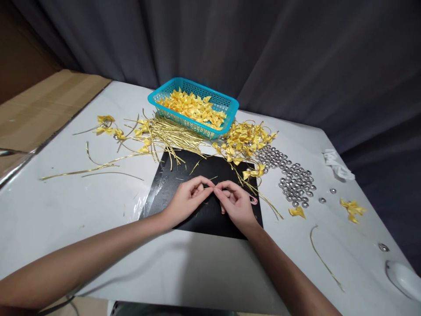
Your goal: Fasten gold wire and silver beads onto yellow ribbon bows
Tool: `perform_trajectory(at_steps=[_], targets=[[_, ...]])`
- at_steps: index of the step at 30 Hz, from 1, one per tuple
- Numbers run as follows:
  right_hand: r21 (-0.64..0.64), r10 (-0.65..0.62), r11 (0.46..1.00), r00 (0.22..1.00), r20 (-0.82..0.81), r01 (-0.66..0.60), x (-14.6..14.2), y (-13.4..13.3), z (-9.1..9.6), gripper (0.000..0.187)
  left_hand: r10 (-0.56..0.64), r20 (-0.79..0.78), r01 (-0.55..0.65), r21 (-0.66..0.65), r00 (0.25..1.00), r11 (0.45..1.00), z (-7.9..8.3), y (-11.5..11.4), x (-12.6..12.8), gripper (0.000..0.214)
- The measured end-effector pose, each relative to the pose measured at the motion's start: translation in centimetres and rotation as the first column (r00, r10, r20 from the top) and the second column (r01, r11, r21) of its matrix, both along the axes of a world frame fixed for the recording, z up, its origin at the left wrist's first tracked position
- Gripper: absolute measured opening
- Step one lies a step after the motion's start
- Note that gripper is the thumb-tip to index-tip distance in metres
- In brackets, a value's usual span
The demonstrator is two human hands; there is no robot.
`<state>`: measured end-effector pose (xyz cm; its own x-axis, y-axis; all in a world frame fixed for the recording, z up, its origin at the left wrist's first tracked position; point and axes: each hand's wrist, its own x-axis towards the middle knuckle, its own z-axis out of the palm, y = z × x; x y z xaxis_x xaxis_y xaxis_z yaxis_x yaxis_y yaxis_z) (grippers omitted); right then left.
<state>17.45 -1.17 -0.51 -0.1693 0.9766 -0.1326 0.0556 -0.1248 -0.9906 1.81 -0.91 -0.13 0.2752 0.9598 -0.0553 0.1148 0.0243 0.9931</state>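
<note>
My left hand (190, 195) and my right hand (237, 204) meet above a black mat (200, 169), fingertips pinched together. Between them runs a thin gold cord (206, 188), mostly covered by the fingers. Whether anything else is in the pinch is too small to tell. Beside my right hand lies a pink pin (253, 200). Beyond the mat's far edge is a heap of gold cords (174, 134). To its right is a pile of yellow ribbon bows (246, 138) with cords attached.
A blue basket (235, 107) of yellow bows stands at the back. Silver domed beads (296, 182) are scattered to the right. Loose bows (352, 210), a single cord (324, 261) and a white crumpled piece (338, 164) lie farther right. Cardboard (49, 105) borders the table's left.
</note>
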Motion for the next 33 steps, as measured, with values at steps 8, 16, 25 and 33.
perform_trajectory(at_steps=[8, 16, 25, 33], targets=[[0.010, -0.017, 1.000, 1.000, 0.014, 0.017, 0.01, -0.03, -0.24, 0.025, 0.010, 0.015, -0.009, -0.054, 1.000, 0.998, -0.11, 0.06, 0.06, 0.021], [0.066, -0.041, 0.997, 0.998, 0.051, 0.038, -0.15, -0.17, -0.20, 0.025, -0.037, 0.031, 0.039, -0.046, 0.999, 0.998, -0.18, 0.12, 0.06, 0.021], [0.176, -0.036, 0.984, 0.983, 0.182, 0.004, -0.18, -0.41, 0.22, 0.017, -0.058, 0.014, 0.059, -0.060, 0.998, 0.996, -0.18, 0.01, 0.02, 0.021], [0.250, -0.038, 0.968, 0.973, 0.226, -0.020, -0.16, -0.50, 0.36, 0.012, -0.058, 0.017, 0.059, -0.072, 0.998, 0.996, -0.15, 0.03, 0.11, 0.019]])
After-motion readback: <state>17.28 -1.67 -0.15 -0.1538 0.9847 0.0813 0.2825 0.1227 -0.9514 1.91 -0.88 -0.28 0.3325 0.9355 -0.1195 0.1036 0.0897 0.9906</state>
